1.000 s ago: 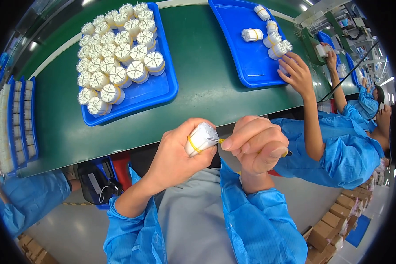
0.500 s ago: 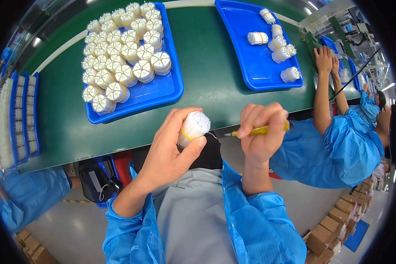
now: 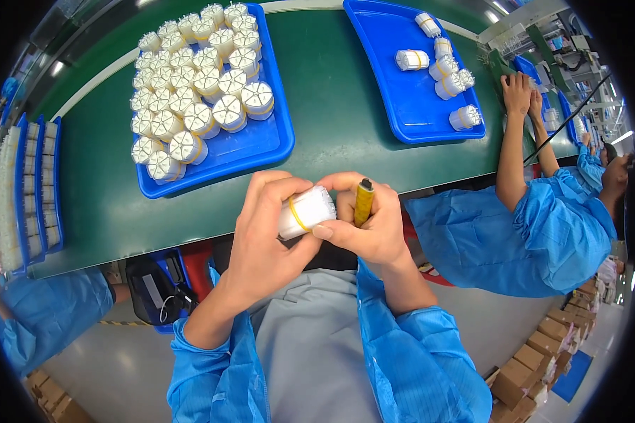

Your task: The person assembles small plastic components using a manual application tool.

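Note:
In front of my body I hold a white cylindrical bundle (image 3: pixel 315 209) with a yellow rubber band round it, tipped on its side. My left hand (image 3: pixel 264 233) is closed round its left side. The thumb and forefinger of my right hand (image 3: pixel 377 229) touch its right end. A slim yellow-handled tool (image 3: pixel 363 204) with a dark butt is tucked in my right hand, butt upward; its tip is hidden. Many similar banded bundles stand in rows in the blue tray (image 3: pixel 243 151) at the left.
At the right, a second blue tray (image 3: pixel 409 116) holds several bundles lying on their sides. Both trays rest on the green bench (image 3: pixel 324 106). Stacked blue trays (image 3: pixel 46 183) stand at far left. A co-worker in blue (image 3: pixel 515 233) works to the right; cartons (image 3: pixel 525 374) line the floor.
My right hand has moved left to the bundle, and the tool has swung from level to upright in it. The bundle has turned, its end now facing right.

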Motion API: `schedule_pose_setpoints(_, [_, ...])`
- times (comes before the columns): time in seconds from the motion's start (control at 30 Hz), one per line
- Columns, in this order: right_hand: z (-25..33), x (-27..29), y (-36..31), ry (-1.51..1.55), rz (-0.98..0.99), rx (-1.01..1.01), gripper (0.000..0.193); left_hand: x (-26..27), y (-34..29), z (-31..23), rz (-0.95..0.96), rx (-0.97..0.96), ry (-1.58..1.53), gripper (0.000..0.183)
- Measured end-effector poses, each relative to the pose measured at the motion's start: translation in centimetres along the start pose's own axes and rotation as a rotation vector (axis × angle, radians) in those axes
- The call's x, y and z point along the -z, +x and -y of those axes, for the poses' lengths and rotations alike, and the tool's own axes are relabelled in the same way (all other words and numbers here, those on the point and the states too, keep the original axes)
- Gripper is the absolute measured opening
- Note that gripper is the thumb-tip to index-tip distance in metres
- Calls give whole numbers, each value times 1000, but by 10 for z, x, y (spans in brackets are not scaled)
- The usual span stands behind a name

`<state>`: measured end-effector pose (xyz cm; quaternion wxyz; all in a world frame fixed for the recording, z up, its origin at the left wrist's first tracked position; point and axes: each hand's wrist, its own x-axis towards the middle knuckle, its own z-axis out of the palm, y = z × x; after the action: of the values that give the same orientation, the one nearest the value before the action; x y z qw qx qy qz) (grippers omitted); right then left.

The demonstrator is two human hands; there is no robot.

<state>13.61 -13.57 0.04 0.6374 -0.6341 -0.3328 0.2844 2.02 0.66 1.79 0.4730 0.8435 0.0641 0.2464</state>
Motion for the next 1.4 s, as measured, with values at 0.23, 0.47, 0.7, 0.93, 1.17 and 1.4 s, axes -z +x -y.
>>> schedule_pose_setpoints(0.23, [-10,8,0,229,106,172,54,12,-10,1,171,388,-777,50])
schedule_pose_setpoints(0.47, [-9,11,1,146,118,157,54,2,-12,14,31,44,-515,51])
schedule_pose_setpoints(0.7, [-5,13,4,95,151,260,49,5,-11,11,9,23,-404,51])
schedule_pose_setpoints(0.93, [-3,11,6,60,167,336,46,5,-11,11,75,114,-143,45])
schedule_pose_setpoints(1.17, [-7,13,4,85,91,250,51,5,-16,11,111,560,-905,36])
schedule_pose_setpoints(1.4, [-11,14,2,90,4,321,23,4,-18,10,114,549,-941,37])
